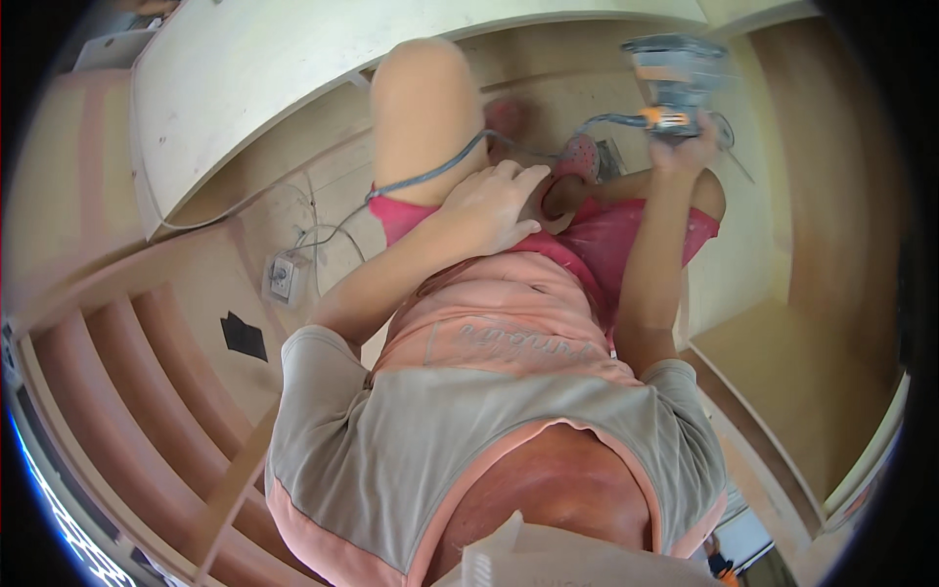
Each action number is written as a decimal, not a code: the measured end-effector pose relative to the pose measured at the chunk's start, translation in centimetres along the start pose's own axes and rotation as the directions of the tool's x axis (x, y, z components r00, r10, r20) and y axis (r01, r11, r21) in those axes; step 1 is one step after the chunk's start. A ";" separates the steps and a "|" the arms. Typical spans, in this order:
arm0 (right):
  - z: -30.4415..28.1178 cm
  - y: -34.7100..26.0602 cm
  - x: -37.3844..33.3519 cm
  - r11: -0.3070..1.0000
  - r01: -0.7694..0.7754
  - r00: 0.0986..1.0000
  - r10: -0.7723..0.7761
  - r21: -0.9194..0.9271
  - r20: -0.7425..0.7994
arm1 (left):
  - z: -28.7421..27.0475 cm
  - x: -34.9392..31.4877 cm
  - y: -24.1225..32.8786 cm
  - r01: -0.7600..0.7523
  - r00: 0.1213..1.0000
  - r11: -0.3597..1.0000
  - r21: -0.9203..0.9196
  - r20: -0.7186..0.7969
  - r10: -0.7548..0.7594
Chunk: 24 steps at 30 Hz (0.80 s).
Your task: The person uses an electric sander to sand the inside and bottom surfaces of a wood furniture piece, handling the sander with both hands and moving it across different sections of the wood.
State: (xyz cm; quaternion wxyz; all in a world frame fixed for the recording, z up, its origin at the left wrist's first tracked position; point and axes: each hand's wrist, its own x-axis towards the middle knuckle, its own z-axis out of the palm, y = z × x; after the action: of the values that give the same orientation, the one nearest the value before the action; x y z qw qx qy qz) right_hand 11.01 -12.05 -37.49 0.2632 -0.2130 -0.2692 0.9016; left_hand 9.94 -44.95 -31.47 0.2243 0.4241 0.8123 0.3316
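An electric sander (675, 83), grey and orange and blurred by motion, is held up at the upper right. My right hand (688, 149) is closed around its body, with the flat pad on the side away from me. From the sander a dark cord (440, 168) runs left past my feet and over my left thigh. My left hand (497, 207) lies on my lap with its fingers stretched out, and no object shows in it. I sit with my knees bent, in red shorts (616, 235).
A long pale panel (293, 73) curves across the far side. To the left are a socket box (287, 277) with loose cables, a black patch (244, 336) and wooden compartments (127, 401). A wooden cabinet (792, 357) stands on the right.
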 end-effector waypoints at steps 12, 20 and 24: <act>1.5 16.1 -8.1 0.754 -0.637 0.770 0.634 -0.160 -0.072 | 7.1 4.9 1.4 0.180 0.763 -0.199 -0.963 0.264 -0.590; -0.3 18.3 -11.1 0.475 -0.650 0.625 0.778 -0.593 -0.061 | 14.7 3.2 -5.5 -0.328 0.467 -0.497 -0.804 0.319 -0.825; -3.6 19.8 -8.2 0.522 -0.487 0.714 0.699 -0.700 0.025 | 15.4 4.2 -6.7 -0.426 0.447 -0.511 -0.747 0.317 -0.837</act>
State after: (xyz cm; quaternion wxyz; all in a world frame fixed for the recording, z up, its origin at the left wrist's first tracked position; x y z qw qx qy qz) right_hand 12.09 -29.72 -50.04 -0.2002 -0.2285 -0.5097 0.8049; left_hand 13.97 -38.88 -47.13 0.1977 -0.4653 0.2120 0.8363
